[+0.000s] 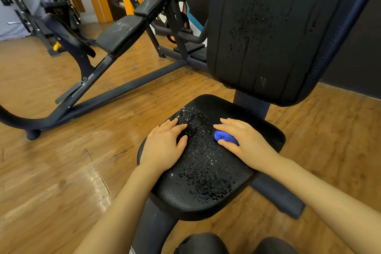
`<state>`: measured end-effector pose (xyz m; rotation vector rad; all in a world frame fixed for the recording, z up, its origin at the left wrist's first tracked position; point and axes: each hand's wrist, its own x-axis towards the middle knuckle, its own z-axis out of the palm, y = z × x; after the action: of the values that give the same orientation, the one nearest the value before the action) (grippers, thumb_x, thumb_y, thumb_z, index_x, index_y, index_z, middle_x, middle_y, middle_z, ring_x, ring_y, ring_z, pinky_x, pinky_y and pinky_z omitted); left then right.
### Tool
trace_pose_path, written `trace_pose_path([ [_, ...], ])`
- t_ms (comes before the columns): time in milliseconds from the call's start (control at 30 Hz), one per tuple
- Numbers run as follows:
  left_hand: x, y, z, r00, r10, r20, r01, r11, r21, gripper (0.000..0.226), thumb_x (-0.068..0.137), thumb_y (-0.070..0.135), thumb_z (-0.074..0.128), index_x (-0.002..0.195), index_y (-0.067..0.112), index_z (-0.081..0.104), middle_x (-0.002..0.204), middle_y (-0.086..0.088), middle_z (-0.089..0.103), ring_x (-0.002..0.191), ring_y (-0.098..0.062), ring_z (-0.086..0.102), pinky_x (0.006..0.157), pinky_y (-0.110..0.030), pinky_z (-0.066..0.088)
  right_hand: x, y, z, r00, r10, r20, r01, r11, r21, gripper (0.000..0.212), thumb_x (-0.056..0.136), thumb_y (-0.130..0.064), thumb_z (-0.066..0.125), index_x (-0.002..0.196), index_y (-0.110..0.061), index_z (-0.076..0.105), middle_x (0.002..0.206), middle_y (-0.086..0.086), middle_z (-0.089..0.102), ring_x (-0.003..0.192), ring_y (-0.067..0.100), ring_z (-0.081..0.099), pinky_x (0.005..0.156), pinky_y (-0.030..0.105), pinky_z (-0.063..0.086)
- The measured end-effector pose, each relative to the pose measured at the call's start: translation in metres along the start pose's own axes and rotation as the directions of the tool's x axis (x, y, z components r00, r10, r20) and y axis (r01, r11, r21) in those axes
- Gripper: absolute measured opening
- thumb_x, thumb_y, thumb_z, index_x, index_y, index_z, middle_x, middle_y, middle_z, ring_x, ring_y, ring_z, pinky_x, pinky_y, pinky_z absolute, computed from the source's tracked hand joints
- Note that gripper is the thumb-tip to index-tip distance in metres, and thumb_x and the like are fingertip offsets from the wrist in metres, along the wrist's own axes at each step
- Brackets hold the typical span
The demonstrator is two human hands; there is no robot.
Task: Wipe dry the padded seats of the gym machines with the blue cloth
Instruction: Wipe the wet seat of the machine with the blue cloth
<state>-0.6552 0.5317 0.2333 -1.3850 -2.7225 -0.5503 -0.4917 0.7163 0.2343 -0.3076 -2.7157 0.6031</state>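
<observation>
Looking like a gym: padded black machine seat (206, 163) near, incline bench machine (121, 33) standing far left on wood-plank floor (51, 161).

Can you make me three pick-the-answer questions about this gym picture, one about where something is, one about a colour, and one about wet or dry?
1. Where does the left hand rest?
A. on the floor
B. on the seat's left side
C. on the backrest

2. What colour is the cloth?
A. blue
B. red
C. white

3. How is the padded seat now?
A. dry
B. torn
C. covered in droplets

Answers: 1 B, its palm lies flat on the seat; 2 A, blue shows under the right hand; 3 C, water beads glisten down its middle.
</observation>
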Motion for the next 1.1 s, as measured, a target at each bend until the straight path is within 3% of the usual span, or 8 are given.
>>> trace_pose_path([
  [200, 0.0, 0.0, 0.001, 1.0, 0.008, -0.007, -0.008, 1.0, 0.014, 0.044, 0.101, 0.039, 0.043, 0.144, 0.031, 0.045, 0.156, 0.0, 0.035, 0.146, -0.017, 0.025, 0.118, -0.036, 0.022, 0.032, -0.013, 0.009, 0.998, 0.058, 0.004, -0.058, 0.997, -0.046, 0.044, 0.097, -0.032, 0.058, 0.139, -0.025, 0.052, 0.151, 0.0, 0.042, 0.145, 0.015, 0.027, 0.115, 0.029, 0.024],
  [433, -0.002, -0.001, 0.0, 1.0, 0.017, 0.013, -0.017, 1.0, 0.011, 0.044, 0.101, 0.04, 0.042, 0.144, 0.032, 0.044, 0.156, 0.0, 0.034, 0.147, -0.018, 0.024, 0.119, -0.037, 0.021, -0.006, -0.008, 0.0, 1.0, 0.006, 0.024, -0.005, 0.999, -0.031, 0.043, 0.094, -0.034, 0.061, 0.136, -0.026, 0.055, 0.149, -0.006, 0.045, 0.142, 0.012, 0.033, 0.114, 0.031, 0.031],
  [700, -0.001, -0.001, 0.002, 1.0, 0.004, 0.013, -0.004, 1.0, 0.019, 0.044, 0.102, 0.041, 0.039, 0.145, 0.034, 0.042, 0.157, 0.002, 0.032, 0.147, -0.017, 0.022, 0.119, -0.039, 0.02, -0.049, -0.001, -0.011, 0.995, -0.087, -0.055, 0.084, 0.995, -0.058, 0.044, 0.088, -0.056, 0.06, 0.122, -0.029, 0.067, 0.132, -0.011, 0.061, 0.122, 0.005, 0.052, 0.103, 0.034, 0.044],
  [800, -0.002, -0.001, 0.002, 1.0, -0.003, 0.01, 0.003, 1.0, 0.025, 0.044, 0.101, 0.041, 0.039, 0.145, 0.035, 0.042, 0.157, 0.002, 0.032, 0.147, -0.017, 0.022, 0.119, -0.039, 0.02, -0.027, -0.005, -0.009, 0.987, -0.131, -0.092, 0.117, 0.982, -0.147, 0.042, 0.085, -0.054, 0.057, 0.115, -0.028, 0.071, 0.123, -0.008, 0.067, 0.114, 0.007, 0.059, 0.109, 0.046, 0.031],
  [867, -0.002, 0.0, 0.001, 1.0, -0.006, 0.008, 0.005, 1.0, 0.029, 0.044, 0.101, 0.041, 0.039, 0.145, 0.036, 0.042, 0.157, 0.003, 0.032, 0.147, -0.016, 0.022, 0.119, -0.038, 0.02, -0.006, -0.007, -0.005, 0.992, -0.098, -0.079, 0.085, 0.984, -0.158, 0.038, 0.087, -0.048, 0.062, 0.119, -0.029, 0.069, 0.129, -0.008, 0.064, 0.126, 0.011, 0.053, 0.115, 0.05, 0.017],
  [933, -0.002, 0.0, 0.001, 1.0, -0.008, -0.003, 0.008, 1.0, 0.028, 0.044, 0.101, 0.042, 0.04, 0.144, 0.036, 0.043, 0.157, 0.003, 0.033, 0.147, -0.016, 0.023, 0.119, -0.038, 0.02, 0.02, -0.009, 0.001, 0.999, -0.045, -0.03, 0.04, 0.989, -0.143, 0.039, 0.09, -0.042, 0.064, 0.127, -0.028, 0.064, 0.138, -0.008, 0.057, 0.137, 0.013, 0.042, 0.117, 0.048, 0.012],
  [1100, 0.0, -0.001, 0.003, 1.0, -0.012, -0.007, 0.012, 1.0, 0.016, 0.045, 0.099, 0.043, 0.041, 0.143, 0.037, 0.045, 0.155, 0.004, 0.035, 0.146, -0.015, 0.026, 0.118, -0.039, 0.022, 0.084, -0.021, 0.02, 0.999, -0.026, -0.033, 0.023, 0.995, -0.097, 0.041, 0.093, -0.035, 0.063, 0.13, -0.018, 0.062, 0.14, 0.001, 0.055, 0.135, 0.016, 0.043, 0.114, 0.034, 0.029],
])
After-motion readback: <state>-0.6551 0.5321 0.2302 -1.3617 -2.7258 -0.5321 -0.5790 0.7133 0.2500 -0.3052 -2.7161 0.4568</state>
